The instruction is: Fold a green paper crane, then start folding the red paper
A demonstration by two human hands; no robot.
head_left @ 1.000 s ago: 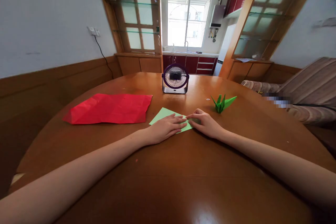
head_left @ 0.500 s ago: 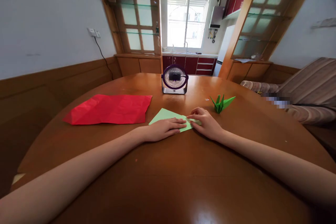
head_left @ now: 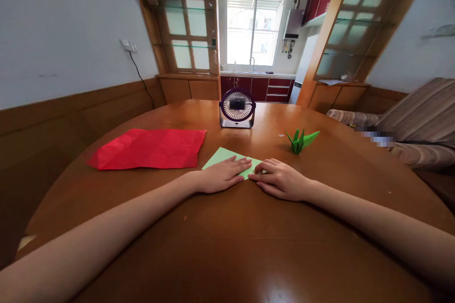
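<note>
On the round table point(head_left: 227, 246), a red sheet point(head_left: 149, 148) lies at ten o'clock, a fan point(head_left: 237, 107) at twelve and a green crane point(head_left: 300, 140) at one, all well apart from the pale green paper point(head_left: 227, 157) lying flat at the middle. The left hand point(head_left: 222, 174) rests on it with fingers spread flat; the right hand point(head_left: 280, 179) has its fingertips drawn together, pressing the paper's right edge. The paper looks light, thin, easily creased and likely to slide on polished wood, so it is best pinned flat and lifted by a corner or edge.
</note>
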